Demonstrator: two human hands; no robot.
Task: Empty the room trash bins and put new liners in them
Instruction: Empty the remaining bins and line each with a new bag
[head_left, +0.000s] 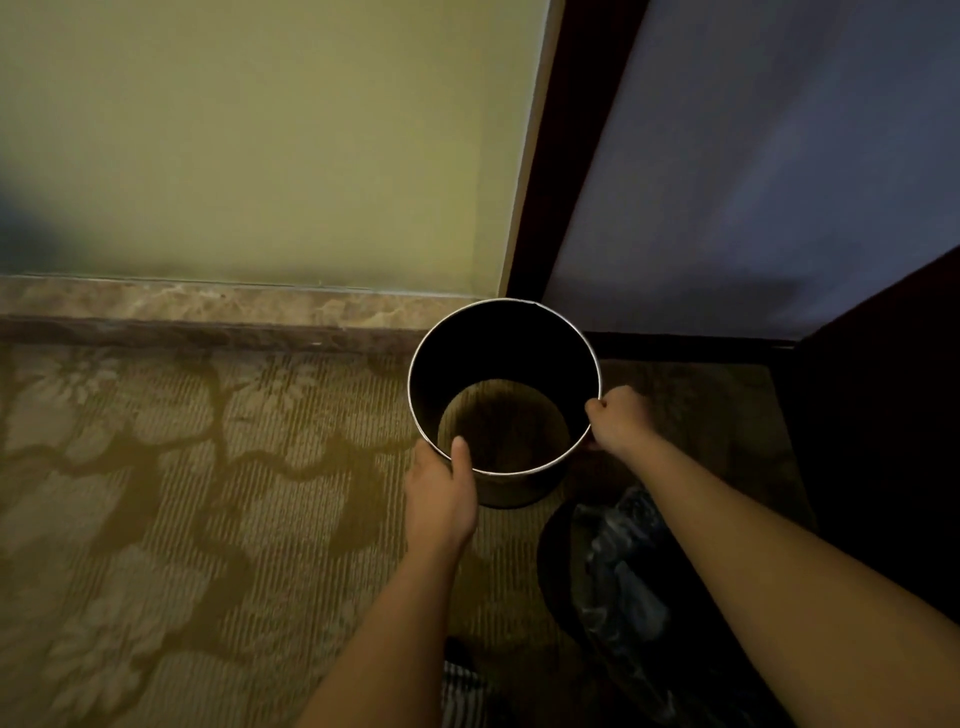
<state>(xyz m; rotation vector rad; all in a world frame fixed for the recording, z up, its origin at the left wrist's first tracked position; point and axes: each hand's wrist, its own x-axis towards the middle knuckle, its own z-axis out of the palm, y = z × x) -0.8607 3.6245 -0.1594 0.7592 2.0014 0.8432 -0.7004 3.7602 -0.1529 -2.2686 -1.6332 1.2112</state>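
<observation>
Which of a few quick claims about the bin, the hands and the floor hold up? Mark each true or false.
1. The left hand and the right hand both grip the bin at its rim. True.
2. A fresh liner lines the bin. False: no liner shows inside it.
3. The floor is bare tile. False: it is patterned carpet.
4. A dark bag lies on the floor near the bin, under the right forearm. True.

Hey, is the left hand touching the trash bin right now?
Touching. The head view shows the left hand gripping the trash bin at its near rim, thumb hooked over the edge.
</observation>
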